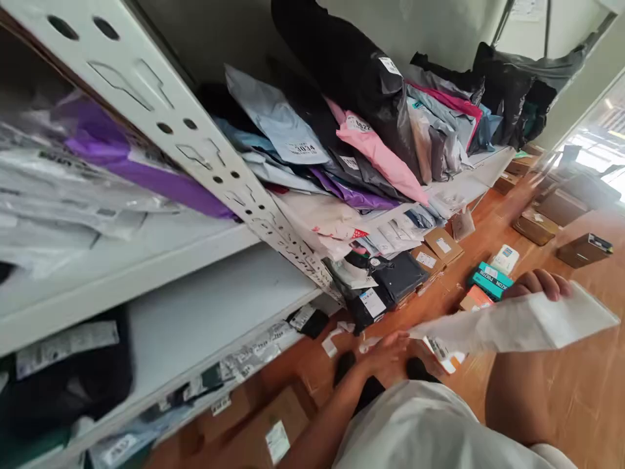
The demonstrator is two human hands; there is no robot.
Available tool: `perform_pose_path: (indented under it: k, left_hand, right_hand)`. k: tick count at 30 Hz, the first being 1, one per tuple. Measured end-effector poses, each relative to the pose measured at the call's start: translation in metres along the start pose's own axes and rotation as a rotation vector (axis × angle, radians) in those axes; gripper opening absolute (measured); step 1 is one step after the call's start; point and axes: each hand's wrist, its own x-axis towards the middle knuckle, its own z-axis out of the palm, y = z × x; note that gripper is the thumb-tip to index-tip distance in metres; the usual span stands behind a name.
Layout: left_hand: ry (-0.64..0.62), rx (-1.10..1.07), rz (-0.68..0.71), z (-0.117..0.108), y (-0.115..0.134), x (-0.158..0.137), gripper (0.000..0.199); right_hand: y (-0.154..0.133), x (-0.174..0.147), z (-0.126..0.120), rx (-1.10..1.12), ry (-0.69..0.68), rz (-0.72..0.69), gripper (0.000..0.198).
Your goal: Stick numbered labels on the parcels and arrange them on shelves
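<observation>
My right hand [540,285] curls its fingers over the upper edge of a long, flat, whitish packet [517,322], holding it out over the floor at the right. The packet looks like thin paper or plastic. Its narrow left end comes close to the fingertips of my left hand [387,357]; whether they touch it I cannot tell. The left hand's fingers look stretched out, slightly blurred. Below the packet, partly hidden by it, lies an orange and white box [453,362]. A teal box [489,280] sits on the floor just beyond the right hand.
A white metal shelf rack [209,144] runs along the left. Its boards hold many bagged parcels, among them a pink parcel [378,146], a large black parcel [336,62] and a purple parcel [141,172]. Cardboard boxes [564,208] stand on the wooden floor [586,391].
</observation>
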Motion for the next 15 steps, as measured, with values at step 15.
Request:
perform_pose_path:
  k: [15]
  left_hand:
    - [0.081,-0.605,0.056,0.185,0.060,0.101,0.034]
  right_hand:
    - [0.007,0.104,-0.070,-0.197,-0.232,0.371,0.074]
